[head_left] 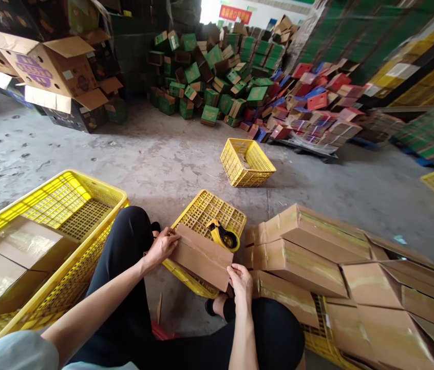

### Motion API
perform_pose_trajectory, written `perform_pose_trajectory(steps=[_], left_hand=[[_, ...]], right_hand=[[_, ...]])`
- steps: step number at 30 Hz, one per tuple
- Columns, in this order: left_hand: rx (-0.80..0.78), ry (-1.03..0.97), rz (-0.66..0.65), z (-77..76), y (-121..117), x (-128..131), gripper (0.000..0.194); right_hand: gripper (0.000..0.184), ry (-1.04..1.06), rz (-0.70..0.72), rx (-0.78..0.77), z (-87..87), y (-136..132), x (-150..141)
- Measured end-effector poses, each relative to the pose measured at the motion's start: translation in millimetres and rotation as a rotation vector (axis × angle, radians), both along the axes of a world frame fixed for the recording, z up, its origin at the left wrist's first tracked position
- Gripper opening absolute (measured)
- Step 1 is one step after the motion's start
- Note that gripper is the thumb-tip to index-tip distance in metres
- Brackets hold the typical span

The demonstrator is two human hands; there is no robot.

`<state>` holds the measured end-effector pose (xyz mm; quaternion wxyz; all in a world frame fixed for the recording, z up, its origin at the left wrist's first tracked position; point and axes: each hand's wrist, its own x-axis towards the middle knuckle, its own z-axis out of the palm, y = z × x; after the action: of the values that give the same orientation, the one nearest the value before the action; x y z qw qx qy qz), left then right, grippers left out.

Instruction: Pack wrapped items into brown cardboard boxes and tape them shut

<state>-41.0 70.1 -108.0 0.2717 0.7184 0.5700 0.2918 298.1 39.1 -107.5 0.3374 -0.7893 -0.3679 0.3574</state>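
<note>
A cardboard box [201,257] is held between the two grips, its ends pinched by the left hand [163,244] and the right hand [241,283]; whether its seam is fully taped cannot be told, so it is judged unfinished. Just beyond the grips, a tape dispenser [214,229] is rested on a yellow crate [201,205]. Right of the right hand, taped boxes [317,267] are stacked, apparently done.
</note>
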Motion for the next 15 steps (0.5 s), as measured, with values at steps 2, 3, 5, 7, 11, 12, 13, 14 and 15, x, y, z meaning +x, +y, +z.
perform_pose_trajectory(steps=[2,3,5,7,11,12,13,14,15], left_hand=[[0.013,0.023,-0.032,2.8,0.7,-0.6,0.032],[0.008,0.036,-0.050,4.1,1.3,-1.0,0.031],[-0.013,0.072,-0.077,6.4,2.6,-1.7,0.030],[-0.027,0.108,-0.084,8.8,3.0,-1.7,0.029],[-0.025,0.141,-0.081,14.0,-0.5,0.9,0.026],[-0.024,0.146,-0.079,15.2,-1.9,2.0,0.025],[-0.023,0.152,-0.076,16.0,-3.3,3.0,0.025],[-0.022,0.159,-0.074,16.4,-4.6,3.9,0.025],[-0.022,0.165,-0.074,16.1,-5.7,4.6,0.025]], right_hand=[[0.043,-0.047,0.015,-0.005,-0.4,0.4,0.8],[0.040,-0.073,0.023,-0.008,-0.4,0.7,1.3],[0.035,-0.124,0.043,-0.014,0.7,1.4,1.9],[0.031,-0.175,0.064,-0.019,3.2,1.9,1.3],[0.027,-0.262,0.103,-0.009,9.5,1.3,-4.8],[0.028,-0.276,0.112,-0.002,10.6,0.8,-6.6],[0.030,-0.285,0.119,0.005,11.4,0.2,-8.0],[0.032,-0.290,0.123,0.009,11.9,-0.5,-8.9],[0.035,-0.289,0.126,0.010,12.1,-1.2,-9.1]])
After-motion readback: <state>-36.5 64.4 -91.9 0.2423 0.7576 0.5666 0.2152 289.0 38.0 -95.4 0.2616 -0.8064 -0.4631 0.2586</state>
